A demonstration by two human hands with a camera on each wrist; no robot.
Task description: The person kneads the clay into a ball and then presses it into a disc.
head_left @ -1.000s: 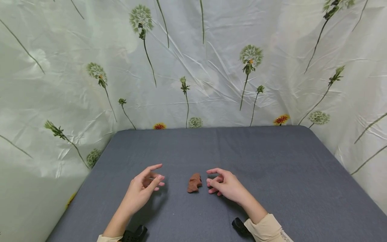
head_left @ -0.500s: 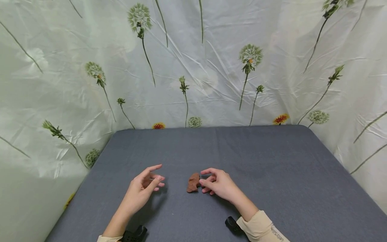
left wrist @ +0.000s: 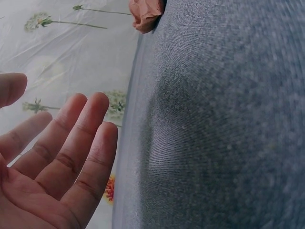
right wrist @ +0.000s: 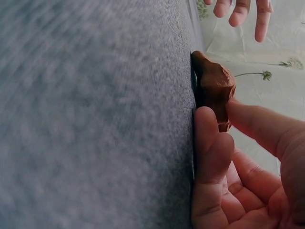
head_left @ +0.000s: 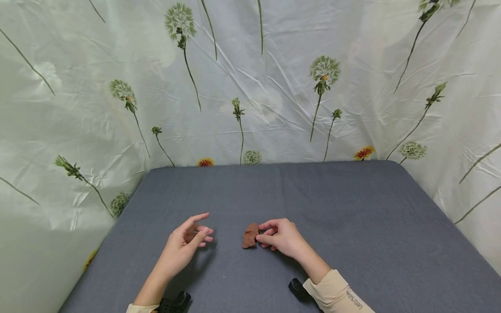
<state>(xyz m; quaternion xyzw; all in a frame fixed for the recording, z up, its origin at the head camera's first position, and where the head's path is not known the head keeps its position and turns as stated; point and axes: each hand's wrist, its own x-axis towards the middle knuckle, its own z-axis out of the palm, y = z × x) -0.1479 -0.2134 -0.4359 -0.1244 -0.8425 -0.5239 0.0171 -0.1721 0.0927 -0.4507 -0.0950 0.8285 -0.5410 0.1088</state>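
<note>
A small, uneven lump of reddish-brown clay (head_left: 250, 236) lies on the grey cloth near the middle of the table. My right hand (head_left: 283, 237) pinches its right edge. In the right wrist view the thumb presses the clay's (right wrist: 217, 83) upper side, while the curled fingers lie low against the cloth at its near end. To the left, apart from the clay, my left hand (head_left: 185, 243) hovers over the cloth with fingers loosely spread, holding nothing. The left wrist view has that hand's fingers (left wrist: 66, 152) relaxed, the clay (left wrist: 146, 14) beyond them at the top.
A grey cloth (head_left: 332, 200) covers the table, whose far edge meets a pale curtain (head_left: 274, 87) printed with dandelions. Black wrist devices (head_left: 174, 302) sit under both forearms, at the cream sleeves (head_left: 336, 291).
My right hand has moved left to the lump of clay, and its thumb and fingers have closed on the right edge. The left hand has stayed in place.
</note>
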